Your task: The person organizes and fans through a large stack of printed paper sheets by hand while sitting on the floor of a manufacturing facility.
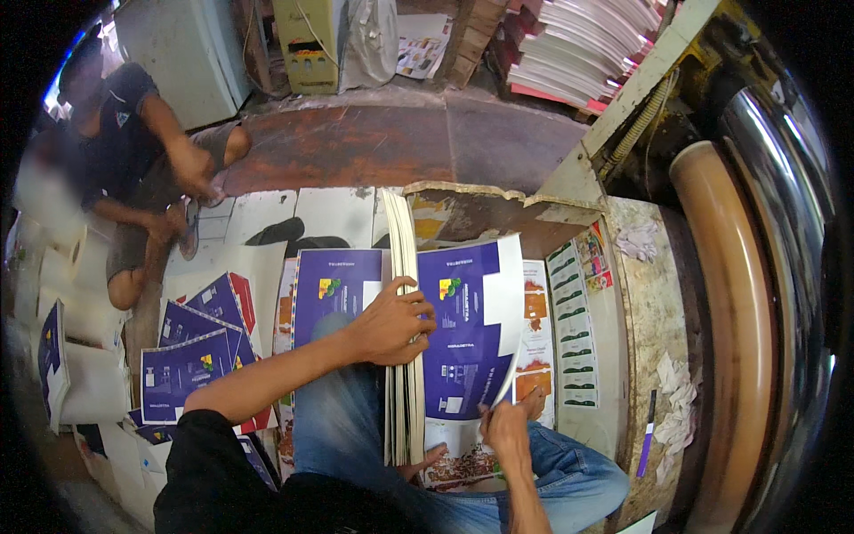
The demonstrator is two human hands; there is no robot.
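Clasping a stack of sheets (403, 408) mid-length in the left hand (396, 327); pinching in the right hand (507, 434) the near edge of a purple sheet (456, 329), right of the left grip.

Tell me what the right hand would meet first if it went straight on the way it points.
The lower right corner of the purple-and-white sheet; the right hand seems to touch it, though depth is unclear.

Stack (404, 400) btwn sheets (181, 378) L, roller (725, 311) R.
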